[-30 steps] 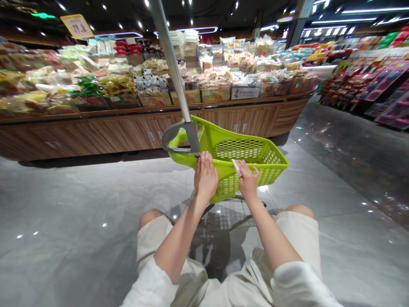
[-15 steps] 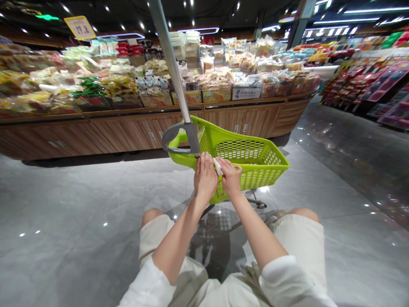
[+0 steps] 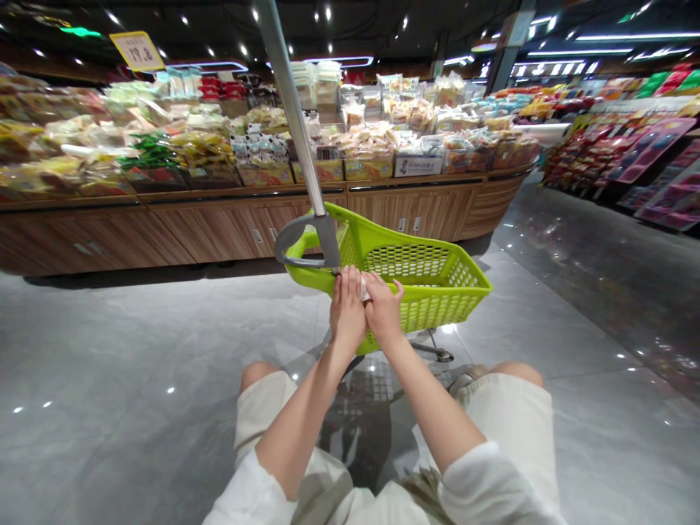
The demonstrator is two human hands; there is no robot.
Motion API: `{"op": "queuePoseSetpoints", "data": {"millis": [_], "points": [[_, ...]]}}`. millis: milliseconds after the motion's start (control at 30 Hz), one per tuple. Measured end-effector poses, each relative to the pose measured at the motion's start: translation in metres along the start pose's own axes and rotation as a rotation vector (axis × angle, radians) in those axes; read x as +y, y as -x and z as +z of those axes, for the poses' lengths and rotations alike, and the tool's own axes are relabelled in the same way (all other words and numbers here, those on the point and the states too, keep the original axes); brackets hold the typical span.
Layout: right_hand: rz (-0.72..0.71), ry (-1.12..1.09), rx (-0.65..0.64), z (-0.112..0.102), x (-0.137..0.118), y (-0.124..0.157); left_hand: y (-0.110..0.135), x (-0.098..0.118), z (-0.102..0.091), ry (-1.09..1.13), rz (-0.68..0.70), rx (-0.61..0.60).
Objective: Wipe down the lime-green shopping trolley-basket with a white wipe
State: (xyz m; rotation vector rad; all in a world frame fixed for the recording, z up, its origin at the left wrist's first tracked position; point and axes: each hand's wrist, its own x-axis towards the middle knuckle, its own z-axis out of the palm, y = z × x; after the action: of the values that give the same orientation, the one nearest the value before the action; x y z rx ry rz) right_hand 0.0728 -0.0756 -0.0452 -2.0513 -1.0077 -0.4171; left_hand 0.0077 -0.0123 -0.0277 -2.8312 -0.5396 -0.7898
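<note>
A lime-green plastic mesh shopping basket (image 3: 418,288) sits on a wheeled frame in front of me, with a grey handle loop (image 3: 303,237) and a tall metal pole (image 3: 292,109) at its near left corner. My left hand (image 3: 347,310) lies over the basket's near rim beside the handle. My right hand (image 3: 383,308) is close against it and pinches a small piece of white paper or tissue (image 3: 364,290). Most of that white piece is hidden by my fingers. The basket's inside looks bare of goods where it shows.
A long wooden-fronted counter (image 3: 219,226) piled with packaged baked goods runs ahead, under a yellow price sign (image 3: 136,51). Shelves of pink and red packs (image 3: 650,153) stand at the right. Polished grey floor (image 3: 109,350) surrounds me, and my beige shorts show below.
My right hand has slid left along the rim with the white piece and now sits against my left hand. The view has shifted slightly, and the left hand stays on the rim.
</note>
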Motion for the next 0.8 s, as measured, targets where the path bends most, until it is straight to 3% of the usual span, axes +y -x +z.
{"op": "queuePoseSetpoints", "data": {"millis": [67, 133, 233, 300, 367, 433, 533, 600, 667, 800], "points": [[-0.056, 0.036, -0.015, -0.003, 0.006, 0.003, 0.000, -0.002, -0.001, -0.005, 0.007, -0.004], [-0.065, 0.097, -0.015, -0.011, 0.031, 0.013, 0.001, -0.004, -0.002, 0.006, 0.021, 0.001], [0.038, 0.178, 0.048, -0.024, 0.076, 0.030, 0.002, -0.004, -0.004, 0.025, 0.028, 0.009], [0.134, 0.194, 0.105, -0.029, 0.091, 0.036, 0.001, -0.003, -0.004, 0.033, 0.026, 0.012], [0.217, 0.186, 0.141, -0.027, 0.085, 0.034, 0.001, -0.001, -0.004, 0.040, 0.016, 0.019], [0.221, 0.156, 0.113, -0.019, 0.061, 0.025, 0.000, 0.000, -0.005, 0.045, 0.012, 0.018], [0.073, 0.077, -0.007, -0.007, 0.015, 0.008, 0.000, 0.000, -0.007, 0.038, 0.033, -0.008], [-0.006, 0.049, -0.048, -0.004, 0.000, 0.002, 0.001, -0.001, -0.009, 0.030, 0.046, -0.022], [-0.026, 0.067, -0.052, -0.008, 0.008, 0.004, 0.002, -0.003, -0.010, 0.035, 0.046, -0.020], [0.085, 0.155, 0.013, -0.029, 0.071, 0.022, 0.002, -0.005, -0.010, 0.071, 0.046, 0.010]]}}
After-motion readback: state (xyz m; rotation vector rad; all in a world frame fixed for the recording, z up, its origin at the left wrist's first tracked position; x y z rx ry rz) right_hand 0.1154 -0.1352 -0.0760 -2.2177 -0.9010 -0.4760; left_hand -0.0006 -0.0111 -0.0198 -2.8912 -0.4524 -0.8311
